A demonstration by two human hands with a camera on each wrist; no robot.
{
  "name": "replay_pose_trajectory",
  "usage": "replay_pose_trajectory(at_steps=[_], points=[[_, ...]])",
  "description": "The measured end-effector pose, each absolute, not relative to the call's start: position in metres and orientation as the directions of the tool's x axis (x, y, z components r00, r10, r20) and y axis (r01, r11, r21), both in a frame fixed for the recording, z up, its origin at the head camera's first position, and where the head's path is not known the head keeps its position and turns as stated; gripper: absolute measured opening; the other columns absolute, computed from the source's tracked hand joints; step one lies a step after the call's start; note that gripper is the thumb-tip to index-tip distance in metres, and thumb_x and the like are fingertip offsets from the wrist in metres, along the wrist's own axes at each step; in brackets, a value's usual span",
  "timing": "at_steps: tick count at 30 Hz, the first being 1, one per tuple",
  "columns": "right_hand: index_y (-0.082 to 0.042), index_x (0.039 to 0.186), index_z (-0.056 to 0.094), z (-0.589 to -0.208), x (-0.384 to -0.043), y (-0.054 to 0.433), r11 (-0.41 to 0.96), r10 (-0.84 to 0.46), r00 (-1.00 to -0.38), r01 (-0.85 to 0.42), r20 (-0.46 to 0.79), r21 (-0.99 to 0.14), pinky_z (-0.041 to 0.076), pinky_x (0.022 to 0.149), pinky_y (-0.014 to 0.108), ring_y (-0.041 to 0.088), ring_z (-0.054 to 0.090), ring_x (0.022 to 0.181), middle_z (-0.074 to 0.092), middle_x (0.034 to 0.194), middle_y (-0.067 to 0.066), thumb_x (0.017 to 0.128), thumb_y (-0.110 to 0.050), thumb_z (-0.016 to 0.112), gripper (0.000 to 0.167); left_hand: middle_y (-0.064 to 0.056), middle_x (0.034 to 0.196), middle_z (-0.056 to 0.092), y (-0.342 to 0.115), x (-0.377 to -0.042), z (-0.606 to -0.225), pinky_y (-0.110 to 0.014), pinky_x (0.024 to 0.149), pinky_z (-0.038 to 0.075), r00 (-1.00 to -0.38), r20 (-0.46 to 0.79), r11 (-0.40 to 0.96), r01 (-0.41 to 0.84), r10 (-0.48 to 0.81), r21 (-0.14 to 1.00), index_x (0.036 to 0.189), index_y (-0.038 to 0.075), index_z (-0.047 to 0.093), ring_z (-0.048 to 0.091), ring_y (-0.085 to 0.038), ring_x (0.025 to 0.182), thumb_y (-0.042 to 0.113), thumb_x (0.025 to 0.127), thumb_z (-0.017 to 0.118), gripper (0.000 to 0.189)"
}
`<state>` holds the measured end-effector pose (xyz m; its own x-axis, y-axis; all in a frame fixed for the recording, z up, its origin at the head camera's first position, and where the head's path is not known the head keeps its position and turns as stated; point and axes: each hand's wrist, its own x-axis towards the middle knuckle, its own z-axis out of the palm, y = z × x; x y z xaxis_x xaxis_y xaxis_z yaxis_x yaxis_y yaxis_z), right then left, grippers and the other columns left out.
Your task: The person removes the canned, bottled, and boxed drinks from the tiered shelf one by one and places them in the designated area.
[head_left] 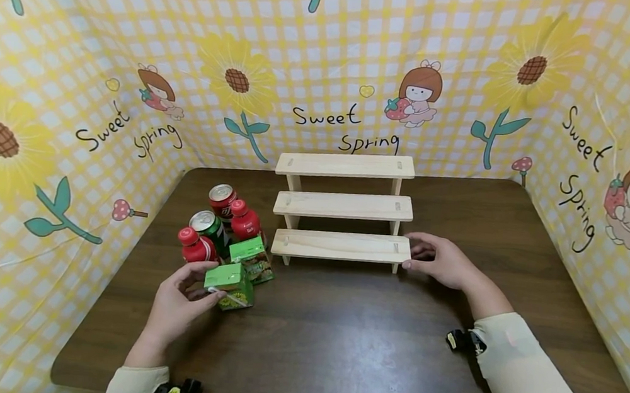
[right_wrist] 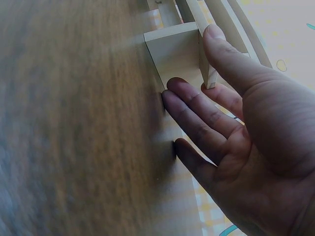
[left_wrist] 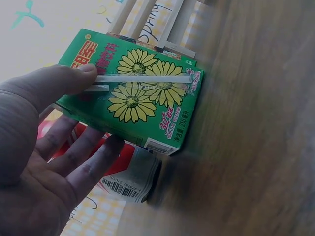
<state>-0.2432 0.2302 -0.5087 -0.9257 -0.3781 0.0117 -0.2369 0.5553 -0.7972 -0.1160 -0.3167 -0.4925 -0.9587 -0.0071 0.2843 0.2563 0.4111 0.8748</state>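
My left hand point(head_left: 174, 302) holds a green drink carton point(head_left: 229, 286) by its left side, thumb on the front face. In the left wrist view that carton point(left_wrist: 133, 93) shows yellow flowers and a white straw point(left_wrist: 142, 78) fixed to it. A second green carton point(head_left: 252, 259) stands just behind it. At the right end of the lowest step of a three-step wooden rack point(head_left: 341, 246), my right hand point(head_left: 442, 259) pinches the board between thumb and index finger. The other fingers of the right hand point(right_wrist: 231, 128) are spread below the board in the right wrist view.
Behind the cartons stand two red bottles point(head_left: 245, 220) with red caps, a green can point(head_left: 209, 229) and a dark red can point(head_left: 222, 199). The brown wooden table point(head_left: 329, 343) is bounded by a yellow checked cloth point(head_left: 329, 52) at the back and sides.
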Motion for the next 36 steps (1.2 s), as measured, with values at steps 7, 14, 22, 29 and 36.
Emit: replay_pose_trajectory(at_steps=[7, 14, 22, 29, 36], points=[[-0.007, 0.149, 0.056, -0.5095, -0.2429, 0.2305, 0.552, -0.385, -0.923, -0.243, 0.014, -0.798, 0.052, 0.088, 0.041, 0.029, 0.068, 0.11, 0.073, 0.111, 0.007, 0.09, -0.03, 0.086, 0.07, -0.015, 0.117, 0.07, -0.3175, -0.1149, -0.4939, -0.024, 0.082, 0.06, -0.96, 0.281, 0.403, 0.256, -0.003, 0.879, 0.133, 0.005, 0.067, 0.069, -0.013, 0.099, -0.004, 0.081, 0.089, 0.057], [-0.006, 0.149, 0.056, -0.5089, -0.2422, 0.2301, 0.54, -0.391, -0.92, -0.243, 0.016, -0.806, 0.053, 0.088, 0.042, 0.029, 0.068, 0.11, 0.073, 0.111, 0.008, 0.09, -0.03, 0.086, 0.07, -0.015, 0.116, 0.07, -0.3168, -0.1142, -0.4943, -0.022, 0.084, 0.059, -0.96, 0.279, 0.398, 0.253, -0.007, 0.882, 0.133, 0.006, 0.066, 0.069, -0.013, 0.099, -0.004, 0.082, 0.088, 0.056], [-0.009, 0.148, 0.057, -0.5085, -0.242, 0.2298, 0.551, -0.381, -0.924, -0.245, 0.021, -0.798, 0.052, 0.087, 0.039, 0.028, 0.068, 0.11, 0.072, 0.111, 0.007, 0.089, -0.029, 0.087, 0.069, -0.016, 0.115, 0.069, -0.3166, -0.1145, -0.4946, -0.022, 0.084, 0.059, -0.956, 0.295, 0.406, 0.273, 0.01, 0.872, 0.133, 0.006, 0.065, 0.069, -0.014, 0.098, -0.004, 0.082, 0.088, 0.057], [-0.008, 0.148, 0.057, -0.5097, -0.242, 0.2309, 0.54, -0.388, -0.922, -0.246, 0.021, -0.805, 0.053, 0.086, 0.039, 0.028, 0.069, 0.109, 0.072, 0.111, 0.007, 0.089, -0.03, 0.087, 0.069, -0.016, 0.115, 0.069, -0.3177, -0.1142, -0.4936, -0.022, 0.085, 0.058, -0.956, 0.293, 0.404, 0.279, 0.028, 0.871, 0.134, 0.006, 0.065, 0.069, -0.015, 0.099, -0.004, 0.082, 0.088, 0.058], [-0.005, 0.149, 0.056, -0.5087, -0.2415, 0.2316, 0.531, -0.408, -0.912, -0.266, 0.033, -0.804, 0.053, 0.087, 0.041, 0.03, 0.069, 0.109, 0.072, 0.111, 0.009, 0.09, -0.03, 0.086, 0.071, -0.014, 0.119, 0.071, -0.3187, -0.1132, -0.4872, -0.02, 0.088, 0.057, -0.95, 0.308, 0.44, 0.301, 0.057, 0.846, 0.136, 0.005, 0.064, 0.069, -0.016, 0.102, 0.0, 0.083, 0.088, 0.058]])
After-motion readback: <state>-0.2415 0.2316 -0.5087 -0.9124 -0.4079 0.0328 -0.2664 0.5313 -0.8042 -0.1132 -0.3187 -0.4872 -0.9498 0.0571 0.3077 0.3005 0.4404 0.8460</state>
